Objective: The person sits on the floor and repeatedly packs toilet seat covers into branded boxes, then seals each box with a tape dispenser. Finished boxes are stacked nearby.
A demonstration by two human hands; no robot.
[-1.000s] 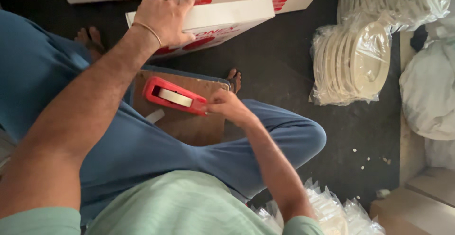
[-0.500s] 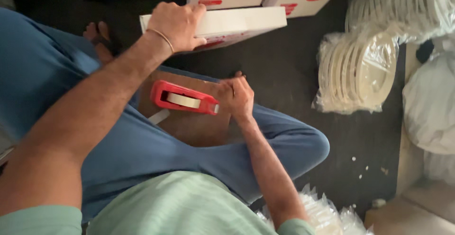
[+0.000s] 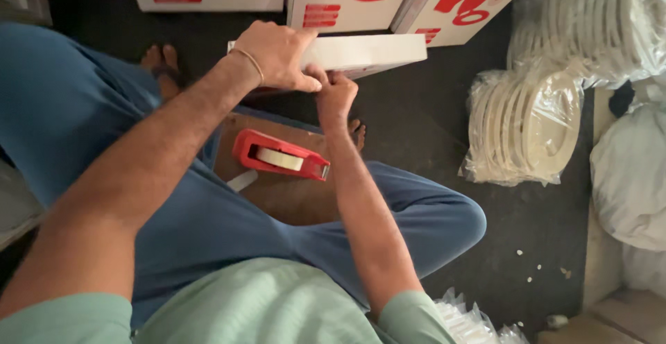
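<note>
Head view, looking down on a seated person in blue trousers and a pale green shirt. Flat white cardboard box with red print (image 3: 368, 51) sits at upper centre of the frame, held up off the dark floor (image 3: 423, 129). Left hand (image 3: 276, 54) lies over the box's near top edge, fingers curled down and closed around it. Right hand (image 3: 336, 96) comes up from below, fingertips pinched against the box's lower edge just beside the left thumb; whether it grips the edge or only presses on it cannot be told.

Handling judgement: box looks light and fairly stiff but thin-walled, likely to dent or crease if squeezed mid-panel; best held at edges and corners.

Red plastic tape dispenser with a pale roll (image 3: 280, 156) lies untouched on a brown cardboard sheet (image 3: 291, 195) at frame centre. Bagged stacks of white round discs (image 3: 527, 125) at right.

Box's left end and underside are hidden by the hands; similar boxes at the top are cut off.
</note>
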